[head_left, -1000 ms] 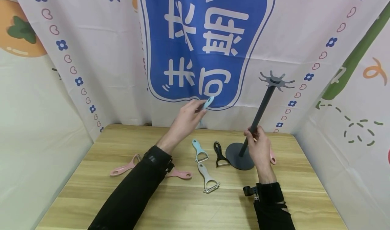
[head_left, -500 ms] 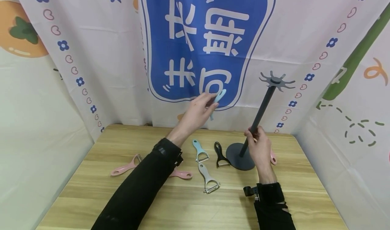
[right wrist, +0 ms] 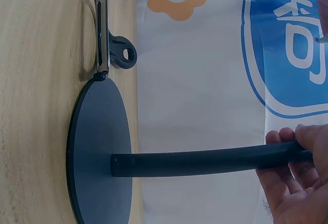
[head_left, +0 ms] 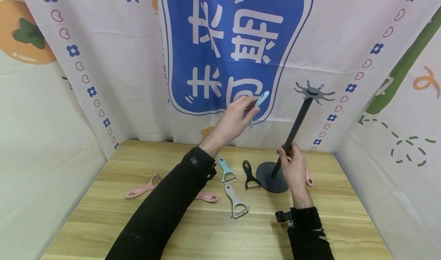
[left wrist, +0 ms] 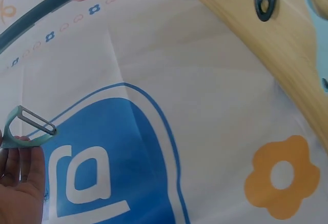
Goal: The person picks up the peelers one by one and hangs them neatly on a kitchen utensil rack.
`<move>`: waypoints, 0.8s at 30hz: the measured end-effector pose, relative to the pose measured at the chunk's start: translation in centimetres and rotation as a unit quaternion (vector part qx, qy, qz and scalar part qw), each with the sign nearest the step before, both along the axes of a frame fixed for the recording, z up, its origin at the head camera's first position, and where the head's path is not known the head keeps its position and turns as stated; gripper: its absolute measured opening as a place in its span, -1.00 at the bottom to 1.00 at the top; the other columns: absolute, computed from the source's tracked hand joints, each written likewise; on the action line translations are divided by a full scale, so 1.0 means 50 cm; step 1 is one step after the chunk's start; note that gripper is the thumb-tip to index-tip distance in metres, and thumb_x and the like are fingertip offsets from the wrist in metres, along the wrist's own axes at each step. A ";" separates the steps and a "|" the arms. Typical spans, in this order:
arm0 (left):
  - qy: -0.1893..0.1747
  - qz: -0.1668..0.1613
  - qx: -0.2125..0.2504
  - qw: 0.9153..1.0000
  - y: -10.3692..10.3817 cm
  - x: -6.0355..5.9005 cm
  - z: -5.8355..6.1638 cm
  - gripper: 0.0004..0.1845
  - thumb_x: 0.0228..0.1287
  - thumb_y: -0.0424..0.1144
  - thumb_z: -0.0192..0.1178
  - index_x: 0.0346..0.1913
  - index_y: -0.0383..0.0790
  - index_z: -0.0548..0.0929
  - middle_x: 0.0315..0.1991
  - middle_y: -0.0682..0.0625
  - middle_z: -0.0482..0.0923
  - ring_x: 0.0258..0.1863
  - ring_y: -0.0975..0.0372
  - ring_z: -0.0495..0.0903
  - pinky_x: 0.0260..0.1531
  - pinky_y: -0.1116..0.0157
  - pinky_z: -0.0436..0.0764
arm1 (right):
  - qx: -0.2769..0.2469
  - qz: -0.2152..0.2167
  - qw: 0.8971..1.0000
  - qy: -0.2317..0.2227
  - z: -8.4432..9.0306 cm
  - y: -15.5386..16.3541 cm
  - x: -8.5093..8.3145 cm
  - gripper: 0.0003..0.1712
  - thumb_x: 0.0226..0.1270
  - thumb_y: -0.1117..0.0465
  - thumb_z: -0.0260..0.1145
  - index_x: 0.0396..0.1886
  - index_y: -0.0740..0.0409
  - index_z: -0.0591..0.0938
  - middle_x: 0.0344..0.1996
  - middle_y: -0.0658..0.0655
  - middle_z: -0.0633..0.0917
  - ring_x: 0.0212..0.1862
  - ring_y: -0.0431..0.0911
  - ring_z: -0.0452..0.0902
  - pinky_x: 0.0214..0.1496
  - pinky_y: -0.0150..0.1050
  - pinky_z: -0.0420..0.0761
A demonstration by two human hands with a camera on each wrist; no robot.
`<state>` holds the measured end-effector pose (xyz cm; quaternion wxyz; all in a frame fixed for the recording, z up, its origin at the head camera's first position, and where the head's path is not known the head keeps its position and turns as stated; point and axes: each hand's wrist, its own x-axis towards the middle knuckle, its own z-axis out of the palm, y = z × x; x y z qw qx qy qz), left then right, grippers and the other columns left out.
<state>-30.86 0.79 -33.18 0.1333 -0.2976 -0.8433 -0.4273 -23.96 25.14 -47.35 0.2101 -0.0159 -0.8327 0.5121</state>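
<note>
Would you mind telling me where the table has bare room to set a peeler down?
The near strip of the wooden table is bare, as is the right edge beyond the stand base. The middle is crowded: pink peeler, blue peeler, grey peeler, black peeler.

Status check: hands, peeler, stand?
Left hand holds blue peeler in air, left of hook top. Right hand grips stand pole. Gap between looks clear; five other peelers on table.

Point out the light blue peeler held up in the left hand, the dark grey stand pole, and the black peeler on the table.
light blue peeler (head_left: 259, 101), head view, on its handle
dark grey stand pole (head_left: 298, 124), head view, mid-shaft
black peeler (head_left: 249, 174), head view, on its handle
</note>
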 end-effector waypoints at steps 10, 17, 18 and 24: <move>0.017 -0.017 -0.004 1.000 0.042 -0.017 0.047 -0.53 0.92 -0.11 0.19 0.66 -0.14 0.63 0.29 -0.09 0.74 0.37 0.11 0.77 0.40 0.25 0.84 | 0.006 -0.007 1.000 0.005 -0.003 0.000 -0.005 -0.79 0.87 0.26 0.33 0.23 0.33 0.62 0.18 0.48 0.85 0.40 0.42 0.83 0.52 0.34 0.80; 0.014 -0.040 0.009 0.999 0.075 -0.019 0.070 -0.53 0.92 -0.16 0.17 0.66 -0.23 0.62 0.31 -0.12 0.73 0.40 0.07 0.80 0.46 0.18 0.84 | 0.008 -0.011 1.000 0.002 -0.003 0.001 -0.004 -0.79 0.88 0.26 0.32 0.23 0.32 0.63 0.19 0.48 0.85 0.40 0.42 0.83 0.52 0.35 0.80; 0.011 -0.042 0.009 0.999 0.080 -0.018 0.073 -0.53 0.92 -0.16 0.17 0.67 -0.22 0.61 0.32 -0.13 0.73 0.41 0.06 0.80 0.46 0.18 0.84 | 0.009 -0.011 1.000 0.002 -0.003 0.001 -0.004 -0.79 0.88 0.26 0.32 0.23 0.32 0.63 0.19 0.48 0.85 0.40 0.43 0.83 0.52 0.35 0.79; -0.011 -0.045 -0.001 0.999 0.104 -0.017 0.087 -0.49 0.94 -0.11 0.14 0.72 -0.17 0.55 0.39 -0.11 0.69 0.47 0.09 0.76 0.46 0.24 0.82 | 0.009 -0.008 1.000 0.004 -0.003 0.001 -0.003 -0.80 0.87 0.27 0.32 0.23 0.33 0.63 0.18 0.49 0.85 0.40 0.44 0.82 0.52 0.38 0.77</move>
